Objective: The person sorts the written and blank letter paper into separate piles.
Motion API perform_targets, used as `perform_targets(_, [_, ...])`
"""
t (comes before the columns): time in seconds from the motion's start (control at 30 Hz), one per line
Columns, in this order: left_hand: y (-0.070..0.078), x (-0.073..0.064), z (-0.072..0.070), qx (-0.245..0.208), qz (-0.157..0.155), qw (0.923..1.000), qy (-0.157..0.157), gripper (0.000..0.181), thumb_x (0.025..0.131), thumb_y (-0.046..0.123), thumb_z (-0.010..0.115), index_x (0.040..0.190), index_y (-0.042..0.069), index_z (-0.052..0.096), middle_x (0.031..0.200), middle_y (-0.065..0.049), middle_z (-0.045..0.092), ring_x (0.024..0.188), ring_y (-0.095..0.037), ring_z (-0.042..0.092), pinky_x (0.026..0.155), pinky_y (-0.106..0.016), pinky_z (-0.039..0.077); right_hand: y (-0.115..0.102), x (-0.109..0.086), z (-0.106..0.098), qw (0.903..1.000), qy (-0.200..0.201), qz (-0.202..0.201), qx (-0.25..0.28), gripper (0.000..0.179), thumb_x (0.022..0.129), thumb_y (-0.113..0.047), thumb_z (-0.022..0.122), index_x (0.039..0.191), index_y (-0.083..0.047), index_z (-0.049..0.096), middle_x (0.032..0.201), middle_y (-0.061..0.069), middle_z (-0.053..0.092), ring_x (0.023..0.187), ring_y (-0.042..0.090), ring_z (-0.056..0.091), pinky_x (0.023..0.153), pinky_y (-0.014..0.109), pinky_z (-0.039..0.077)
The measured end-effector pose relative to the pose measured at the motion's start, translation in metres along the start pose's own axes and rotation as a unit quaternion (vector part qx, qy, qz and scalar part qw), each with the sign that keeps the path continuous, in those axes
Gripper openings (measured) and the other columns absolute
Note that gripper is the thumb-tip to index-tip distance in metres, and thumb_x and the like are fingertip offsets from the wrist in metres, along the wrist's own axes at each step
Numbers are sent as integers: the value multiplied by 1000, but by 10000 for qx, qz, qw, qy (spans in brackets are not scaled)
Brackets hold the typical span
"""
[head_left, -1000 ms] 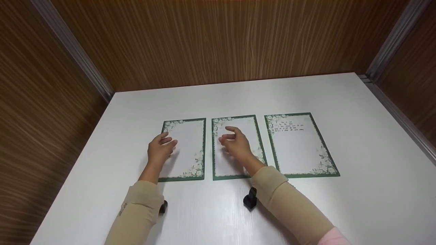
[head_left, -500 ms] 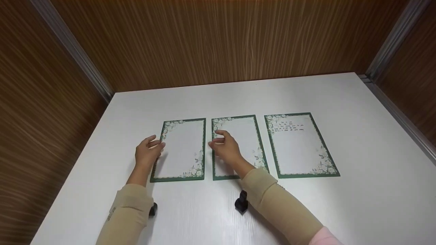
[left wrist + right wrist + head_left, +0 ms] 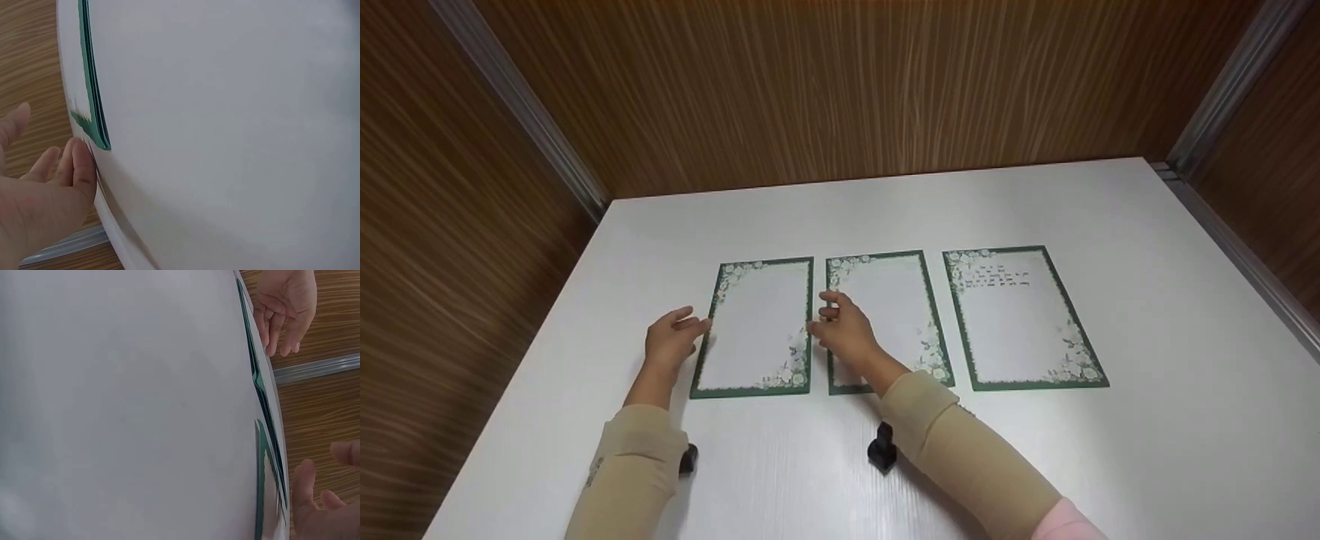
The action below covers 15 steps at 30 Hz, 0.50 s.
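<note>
Three sheets of stationery with green floral borders lie side by side: the left sheet (image 3: 757,322), the middle sheet (image 3: 889,300) and the right sheet (image 3: 1020,337). The right one bears several lines of writing at its top. My left hand (image 3: 671,341) is at the left sheet's left edge, fingers loosely bent and holding nothing. Over the middle sheet's left border is my right hand (image 3: 847,334), its fingertips reaching the left sheet's right edge. In the left wrist view, layered green paper edges (image 3: 95,107) show beyond the fingers (image 3: 84,169).
The sheets lie on a white table (image 3: 780,465) enclosed by wood-grain panels (image 3: 840,90) at the back and sides. Black devices, one at the left wrist (image 3: 688,459) and one at the right wrist (image 3: 883,450), stick out beneath the tan sleeves.
Both hands have moved left: the left hand from over the left sheet to its outer edge, the right hand across the middle sheet toward the left one. The sheets stay in place.
</note>
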<state>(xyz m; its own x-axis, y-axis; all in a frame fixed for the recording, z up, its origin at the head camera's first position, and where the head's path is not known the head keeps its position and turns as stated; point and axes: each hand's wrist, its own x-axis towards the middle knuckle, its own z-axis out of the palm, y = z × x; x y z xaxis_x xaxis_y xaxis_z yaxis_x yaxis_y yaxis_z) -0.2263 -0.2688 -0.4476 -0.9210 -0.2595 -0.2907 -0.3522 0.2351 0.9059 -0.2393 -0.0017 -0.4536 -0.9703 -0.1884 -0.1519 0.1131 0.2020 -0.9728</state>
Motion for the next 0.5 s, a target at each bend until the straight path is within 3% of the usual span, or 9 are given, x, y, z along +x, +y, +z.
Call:
perform_targets(0.23, [1, -1, -1, -2, -82, 9999, -144, 63, 96, 22, 58, 148, 3, 29, 146, -20, 37, 132, -32, 38, 105, -39, 36, 0, -1, 0, 9988, -290, -13, -400, 64, 90, -13, 64, 146, -6, 34, 134, 19, 50, 112, 27, 57, 81, 32, 53])
perform_targets(0.5, [0, -3, 1, 106, -173, 9997, -124, 59, 97, 23, 55, 148, 5, 32, 141, -18, 43, 129, -32, 42, 105, -38, 36, 2, 0, 3, 9979, -439, 46, -467, 65, 91, -14, 64, 147, -7, 33, 132, 18, 52, 109, 25, 60, 80, 28, 53])
